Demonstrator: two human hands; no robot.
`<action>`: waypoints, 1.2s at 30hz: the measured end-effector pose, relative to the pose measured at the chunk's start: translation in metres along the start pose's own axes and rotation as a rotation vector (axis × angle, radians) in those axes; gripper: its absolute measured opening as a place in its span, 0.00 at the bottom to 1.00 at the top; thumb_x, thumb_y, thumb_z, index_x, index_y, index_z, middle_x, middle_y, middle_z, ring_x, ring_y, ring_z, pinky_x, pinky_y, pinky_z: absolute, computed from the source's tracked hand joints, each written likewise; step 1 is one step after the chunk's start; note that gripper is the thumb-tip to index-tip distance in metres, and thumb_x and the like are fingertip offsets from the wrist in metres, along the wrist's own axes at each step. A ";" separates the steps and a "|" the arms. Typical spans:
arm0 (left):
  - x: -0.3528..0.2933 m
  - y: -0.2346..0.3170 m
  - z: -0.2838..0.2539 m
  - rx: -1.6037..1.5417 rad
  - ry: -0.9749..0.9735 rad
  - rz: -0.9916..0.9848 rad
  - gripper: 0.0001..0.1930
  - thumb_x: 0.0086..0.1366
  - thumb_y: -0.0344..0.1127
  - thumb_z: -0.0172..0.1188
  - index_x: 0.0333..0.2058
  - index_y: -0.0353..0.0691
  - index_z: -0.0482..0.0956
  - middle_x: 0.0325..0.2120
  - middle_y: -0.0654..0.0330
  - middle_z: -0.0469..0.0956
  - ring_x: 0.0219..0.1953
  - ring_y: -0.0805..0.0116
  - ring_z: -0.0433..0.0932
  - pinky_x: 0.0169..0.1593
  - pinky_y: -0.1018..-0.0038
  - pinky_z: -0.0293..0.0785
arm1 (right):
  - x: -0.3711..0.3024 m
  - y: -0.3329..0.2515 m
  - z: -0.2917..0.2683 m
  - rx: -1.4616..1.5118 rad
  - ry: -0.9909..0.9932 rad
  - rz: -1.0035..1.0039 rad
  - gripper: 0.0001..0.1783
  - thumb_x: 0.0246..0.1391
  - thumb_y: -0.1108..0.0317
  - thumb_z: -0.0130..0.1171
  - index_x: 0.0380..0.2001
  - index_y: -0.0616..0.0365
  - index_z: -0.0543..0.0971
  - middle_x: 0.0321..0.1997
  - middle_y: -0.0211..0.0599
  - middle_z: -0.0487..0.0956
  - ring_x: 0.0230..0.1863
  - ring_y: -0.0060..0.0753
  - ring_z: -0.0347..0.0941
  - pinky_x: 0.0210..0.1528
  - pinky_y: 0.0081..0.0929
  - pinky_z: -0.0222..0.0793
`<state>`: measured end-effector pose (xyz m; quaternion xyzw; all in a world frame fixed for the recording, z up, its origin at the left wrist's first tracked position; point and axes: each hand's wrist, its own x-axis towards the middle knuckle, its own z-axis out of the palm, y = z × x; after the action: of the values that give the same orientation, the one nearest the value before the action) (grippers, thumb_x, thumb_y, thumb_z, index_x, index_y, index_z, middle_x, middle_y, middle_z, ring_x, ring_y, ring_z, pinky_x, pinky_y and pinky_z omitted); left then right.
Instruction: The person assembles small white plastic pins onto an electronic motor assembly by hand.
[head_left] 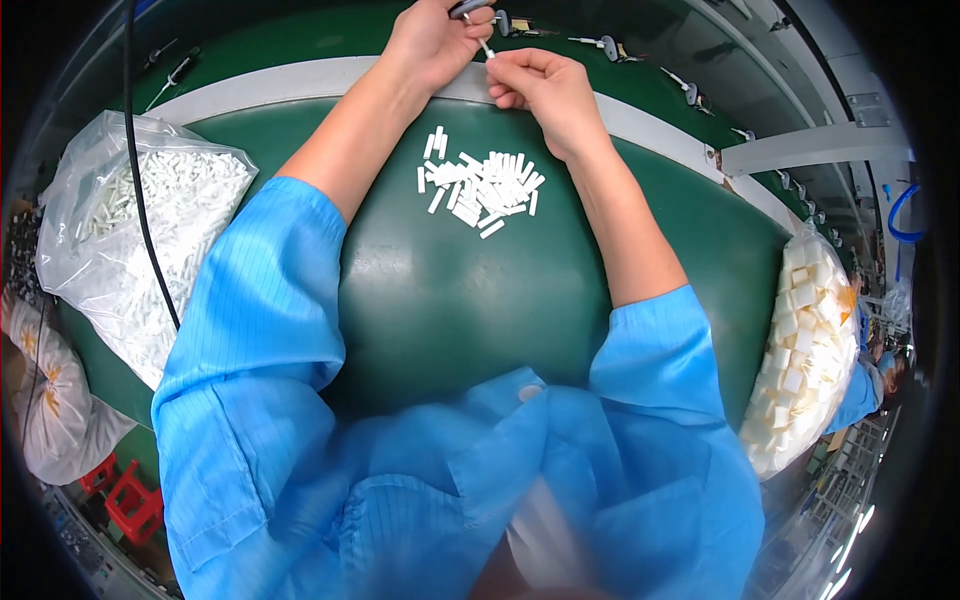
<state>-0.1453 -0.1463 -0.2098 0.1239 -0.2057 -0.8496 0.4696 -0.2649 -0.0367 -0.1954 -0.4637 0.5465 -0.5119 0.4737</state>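
Observation:
At the far edge of the green work surface [470, 300], my left hand [437, 42] is closed around a small dark grey part [468, 8] with a thin pale stem. My right hand [545, 92] comes from the right and pinches a small white tube [489, 54] at the lower end of that stem. How far the tube sits on the stem I cannot tell. Nearer to me, between my forearms, lies a loose pile of short white tubes [485, 185], several of them scattered at its edges.
An open clear plastic bag [75, 225] full of white tubes lies at the left, with a black cable [140, 190] hanging across it. At the right rests a bag of cream-white blocks [800, 350]. Beyond a pale curved rail [270, 85], similar dark parts [608, 46] lie on a green strip.

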 end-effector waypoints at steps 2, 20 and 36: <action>-0.013 -0.014 0.027 0.227 0.130 0.069 0.06 0.70 0.33 0.42 0.38 0.38 0.67 0.35 0.55 0.76 0.37 0.65 0.76 0.43 0.71 0.72 | 0.005 0.005 -0.008 0.135 0.072 -0.026 0.10 0.53 0.70 0.61 0.36 0.64 0.79 0.28 0.33 0.79 0.28 0.19 0.74 0.33 0.14 0.71; -0.024 -0.024 0.051 0.549 0.137 0.027 0.09 0.69 0.34 0.45 0.41 0.38 0.72 0.31 0.59 0.77 0.34 0.65 0.78 0.38 0.72 0.75 | -0.006 -0.008 -0.007 -0.740 0.329 -0.651 0.10 0.45 0.68 0.66 0.31 0.60 0.81 0.31 0.35 0.81 0.29 0.27 0.78 0.32 0.20 0.72; 0.034 0.049 -0.015 2.083 0.104 0.750 0.12 0.61 0.39 0.52 0.39 0.43 0.79 0.40 0.52 0.77 0.46 0.50 0.74 0.50 0.55 0.69 | -0.031 -0.016 0.014 -0.935 -0.474 -0.553 0.11 0.50 0.70 0.60 0.38 0.57 0.81 0.39 0.34 0.76 0.42 0.41 0.71 0.45 0.35 0.69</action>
<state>-0.1205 -0.2021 -0.2007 0.4234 -0.8243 -0.0587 0.3712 -0.2469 -0.0082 -0.1781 -0.8501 0.4522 -0.2036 0.1771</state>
